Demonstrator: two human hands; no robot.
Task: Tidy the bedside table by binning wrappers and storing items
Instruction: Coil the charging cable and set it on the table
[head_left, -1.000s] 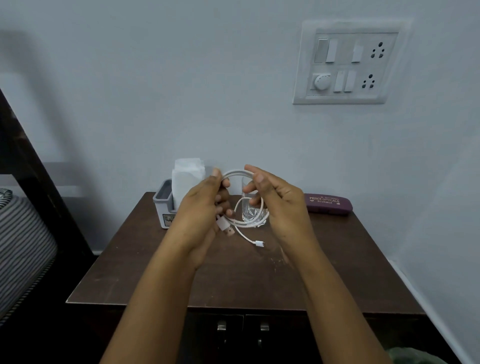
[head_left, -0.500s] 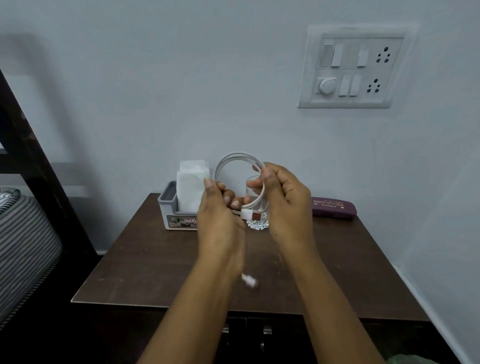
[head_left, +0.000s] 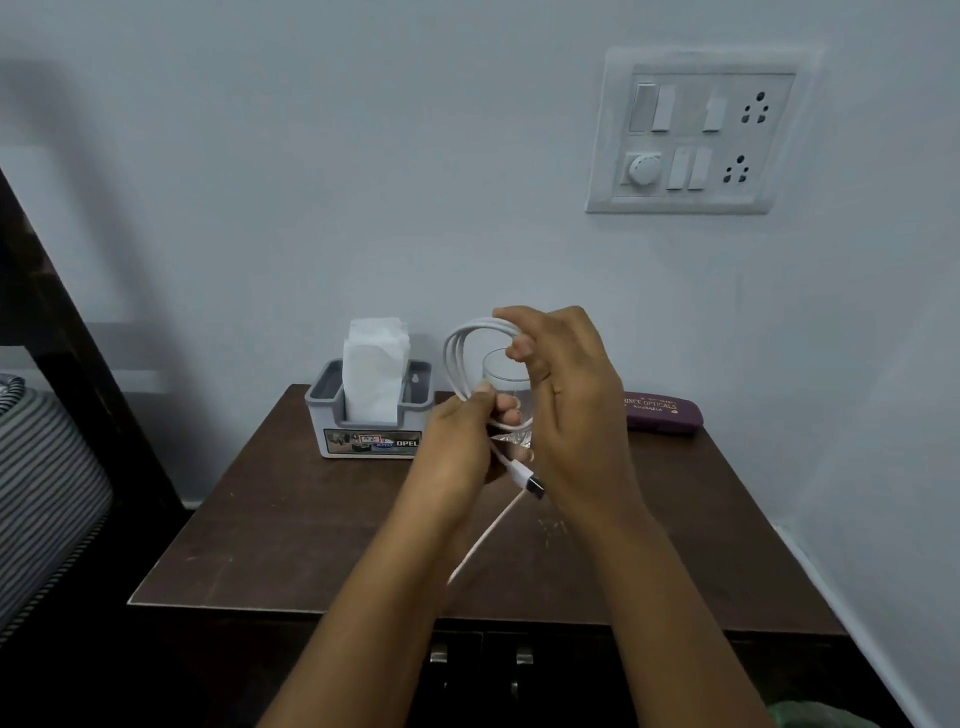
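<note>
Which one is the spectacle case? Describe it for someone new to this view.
Start at the white switch panel on the wall. Below it, at the back right of the dark brown wooden bedside table, lies a flat maroon spectacle case. It alone carries gold lettering, unlike the grey tissue holder and clear glass.

Dim, diffuse light is giving the pale grey-blue painted wall (head_left: 322, 156) a cool cast. A broad, soft shadow is spreading over its left side, beside the dark wooden bed frame (head_left: 62, 291). The black cupboard front (head_left: 363, 675) under the dark brown wooden tabletop (head_left: 291, 519) is sinking into near-black. The white coiled charging cable (head_left: 451, 358) is showing motion blur along its hanging strand. Straight edges are leaning outward towards the corners.
</note>
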